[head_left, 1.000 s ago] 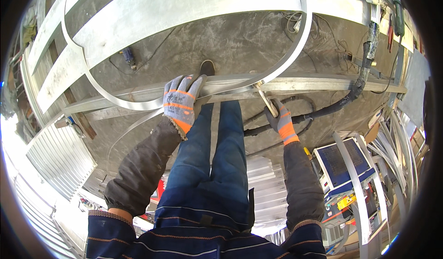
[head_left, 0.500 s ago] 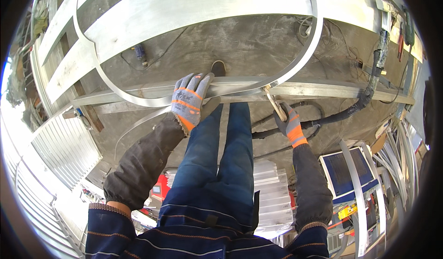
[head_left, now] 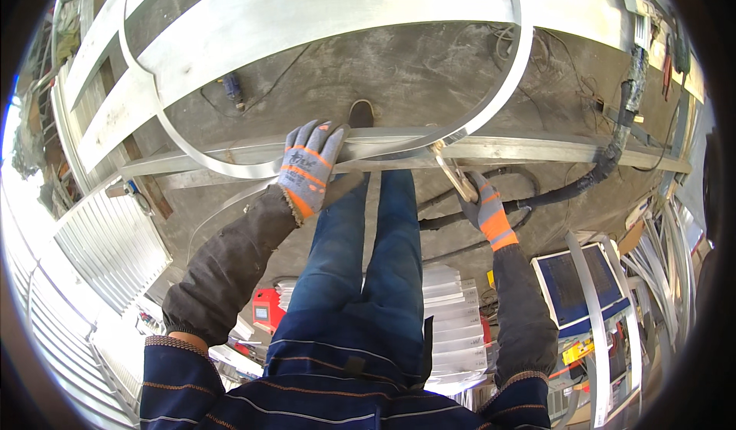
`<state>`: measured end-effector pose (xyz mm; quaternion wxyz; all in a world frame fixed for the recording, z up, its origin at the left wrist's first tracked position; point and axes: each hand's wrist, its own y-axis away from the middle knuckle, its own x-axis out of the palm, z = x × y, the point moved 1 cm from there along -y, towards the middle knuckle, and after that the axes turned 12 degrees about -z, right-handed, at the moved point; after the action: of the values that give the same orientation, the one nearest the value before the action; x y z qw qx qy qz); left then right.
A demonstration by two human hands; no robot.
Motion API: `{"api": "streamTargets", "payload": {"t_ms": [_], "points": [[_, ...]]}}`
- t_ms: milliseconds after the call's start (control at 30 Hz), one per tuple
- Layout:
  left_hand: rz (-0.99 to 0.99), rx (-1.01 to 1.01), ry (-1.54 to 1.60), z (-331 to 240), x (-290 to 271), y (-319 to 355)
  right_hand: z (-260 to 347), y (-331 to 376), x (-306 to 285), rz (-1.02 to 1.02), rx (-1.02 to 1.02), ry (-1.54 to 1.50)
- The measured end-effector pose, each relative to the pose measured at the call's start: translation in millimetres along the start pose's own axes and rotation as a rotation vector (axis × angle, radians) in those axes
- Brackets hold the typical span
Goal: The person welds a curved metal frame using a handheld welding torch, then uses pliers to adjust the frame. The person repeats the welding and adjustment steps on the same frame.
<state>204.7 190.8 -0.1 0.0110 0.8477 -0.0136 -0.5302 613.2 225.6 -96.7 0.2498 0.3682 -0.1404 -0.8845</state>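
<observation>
A long, flat strip of shiny metal (head_left: 188,158) curves in a wide loop across the bench rail. My left hand (head_left: 310,165), in a grey and orange work glove, is closed over the strip at the loop's near side. Lower right of it, my right hand (head_left: 488,209), gloved alike, grips the handles of metal pliers (head_left: 452,171). The jaws meet the strip near its joint on the right; whether they clamp it firmly is too small to tell. Under the strip runs a straight metal rail (head_left: 537,148).
Wide pale sheet panels (head_left: 307,39) lie beyond the rail. A thick black hose (head_left: 571,188) crosses on the right. A blue tool (head_left: 232,86) with a cord lies on the floor. Ribbed panels (head_left: 115,238) stand at left, a red machine (head_left: 267,309) near my legs, stacked strips (head_left: 456,330) behind.
Both hands shift slightly left, taking the near side of the loop and the plier jaws with them. My right forearm swings a little outward. Both grips stay closed.
</observation>
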Motion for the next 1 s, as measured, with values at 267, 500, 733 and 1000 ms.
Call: {"api": "streamTargets", "payload": {"t_ms": [267, 500, 733, 1000], "points": [[-0.132, 0.024, 0.021, 2.3, 16.5, 10.5, -1.9, 1.4, -14.1, 0.019, -0.035, 0.170], [-0.111, 0.013, -0.008, 6.4, 19.0, 12.9, -3.1, -13.8, -17.7, 0.040, -0.043, 0.055], [-0.108, 0.036, -0.009, 10.6, 21.8, 16.6, -11.6, -12.5, -9.0, 0.064, 0.005, 0.141], [-0.082, -0.010, 0.049, -1.6, 16.9, 7.1, 12.8, -5.6, -27.7, -0.013, -0.005, 0.033]]}}
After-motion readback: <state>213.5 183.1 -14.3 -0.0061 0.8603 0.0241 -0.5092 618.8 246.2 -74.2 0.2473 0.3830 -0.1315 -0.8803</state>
